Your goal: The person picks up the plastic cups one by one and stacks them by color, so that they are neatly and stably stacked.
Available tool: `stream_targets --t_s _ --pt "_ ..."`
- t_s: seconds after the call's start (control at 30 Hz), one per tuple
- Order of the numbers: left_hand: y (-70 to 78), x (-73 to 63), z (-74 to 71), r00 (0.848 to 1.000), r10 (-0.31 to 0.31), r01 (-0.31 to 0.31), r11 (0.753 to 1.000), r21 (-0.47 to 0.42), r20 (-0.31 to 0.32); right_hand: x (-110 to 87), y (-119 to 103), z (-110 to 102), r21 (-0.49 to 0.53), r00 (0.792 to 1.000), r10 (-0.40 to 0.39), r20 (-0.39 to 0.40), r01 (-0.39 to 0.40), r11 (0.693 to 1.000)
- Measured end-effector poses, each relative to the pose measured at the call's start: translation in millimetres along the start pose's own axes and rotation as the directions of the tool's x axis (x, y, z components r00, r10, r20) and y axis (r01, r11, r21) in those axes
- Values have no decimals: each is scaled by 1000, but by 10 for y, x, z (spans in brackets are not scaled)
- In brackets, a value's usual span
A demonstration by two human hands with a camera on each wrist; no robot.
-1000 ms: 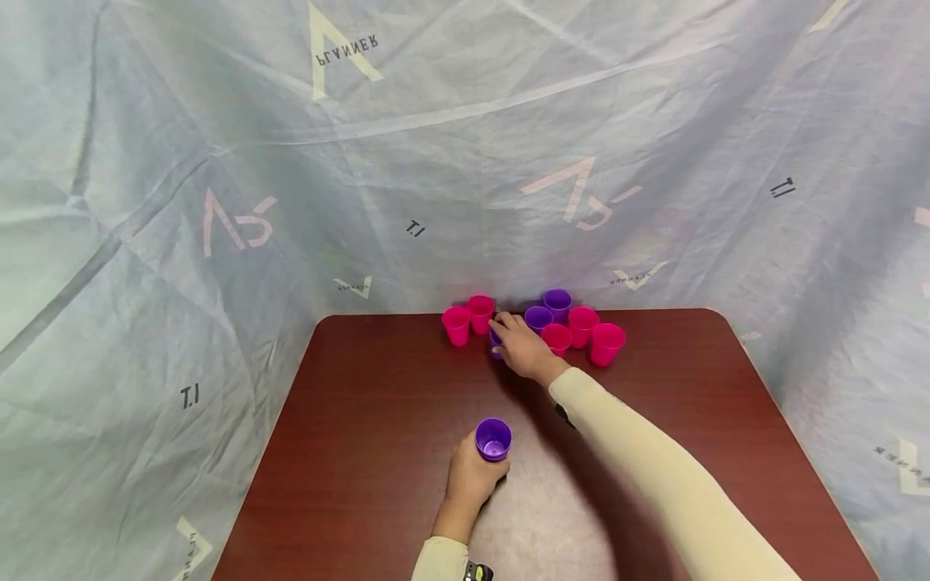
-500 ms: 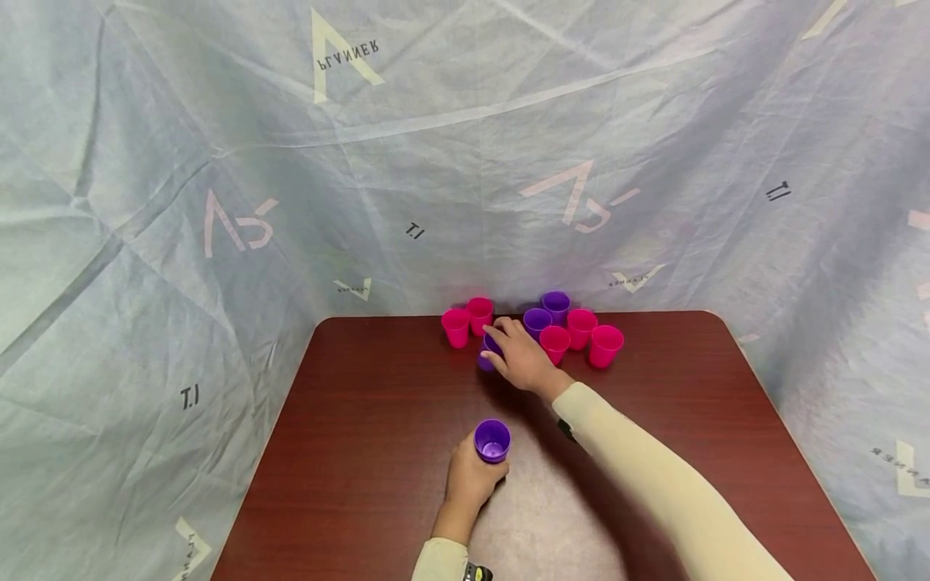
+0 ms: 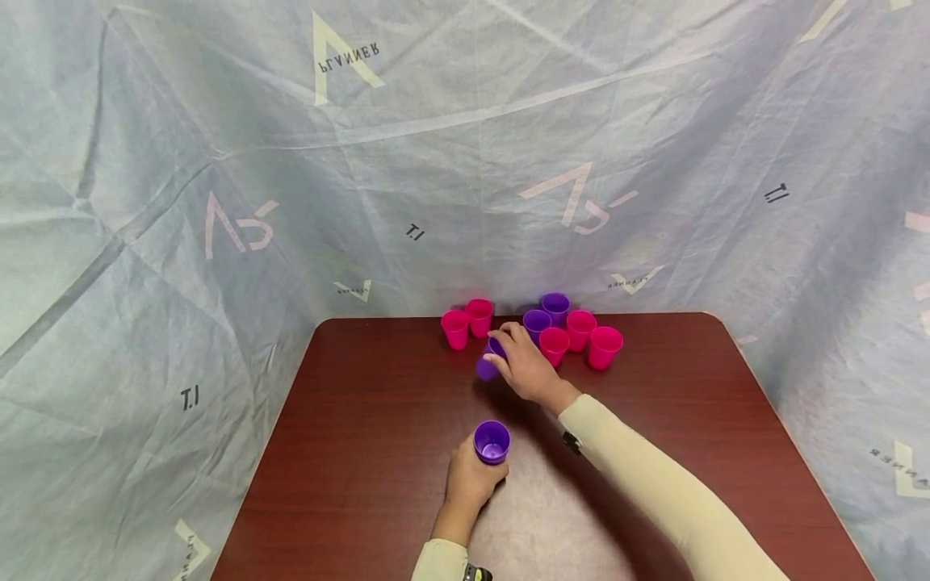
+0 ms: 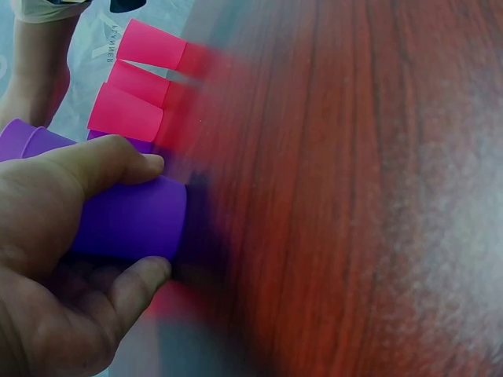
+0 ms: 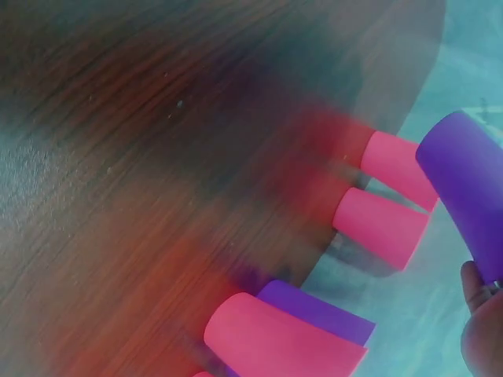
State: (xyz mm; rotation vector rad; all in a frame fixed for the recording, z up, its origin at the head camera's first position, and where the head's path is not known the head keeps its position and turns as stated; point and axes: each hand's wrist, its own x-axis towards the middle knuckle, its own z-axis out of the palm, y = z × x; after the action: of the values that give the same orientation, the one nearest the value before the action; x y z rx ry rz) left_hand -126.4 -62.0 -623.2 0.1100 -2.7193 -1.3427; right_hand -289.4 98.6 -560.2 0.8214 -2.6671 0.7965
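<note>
Head view: the right hand [image 3: 526, 365], gripping a purple cup [image 3: 484, 369], has drawn it nearer the nested purple cups [image 3: 492, 441] gripped by the left hand [image 3: 468, 482], so gathering seems partway.

Creased grey cloth [image 3: 465, 194] fills the upper frame and both sides. A reddish-brown table [image 3: 349, 436] shines at bottom centre.

A creased grey cloth [image 3: 450, 186] printed with lettering hangs behind and beside a reddish-brown, wood-grained table [image 3: 363, 452]
</note>
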Motion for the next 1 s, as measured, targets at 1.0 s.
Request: stream_targets --t_s 1.0 --pt "-24 4 13 1000 14 -14 1000 18 -2 -188 -161 3 237 923 -331 -198 373 897"
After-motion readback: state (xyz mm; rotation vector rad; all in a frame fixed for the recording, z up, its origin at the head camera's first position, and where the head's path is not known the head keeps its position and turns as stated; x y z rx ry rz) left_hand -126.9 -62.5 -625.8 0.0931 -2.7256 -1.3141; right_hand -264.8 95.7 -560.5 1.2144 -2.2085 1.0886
